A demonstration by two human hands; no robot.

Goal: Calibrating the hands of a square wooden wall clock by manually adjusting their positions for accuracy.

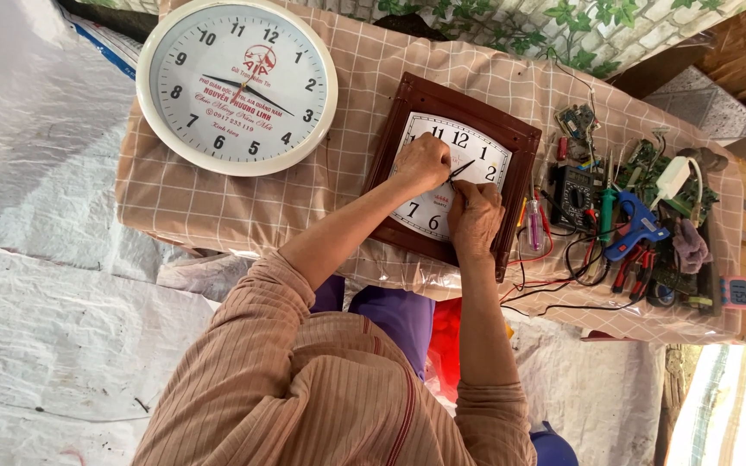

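Square brown-framed wall clock (pixel 511 138) lying face-up on the checked cloth-covered table (pixel 218 207); left hand (pixel 422 163) and right hand (pixel 475 220) are pinching its black clock hands (pixel 462 169), steadying the dial.

- The square wall clock (pixel 452 168) lies face up near the middle of the surface (pixel 364 78).
- The round wall clock (pixel 237 85) lies to its left, apart from it.
- Both hands rest on the square clock's face: left hand (pixel 422 162) nearer the middle, right hand (pixel 475 220) just beside it at the lower right.
- The multimeter (pixel 573 197), glue gun (pixel 636 226) and circuit boards (pixel 649 164) lie to the clock's right.
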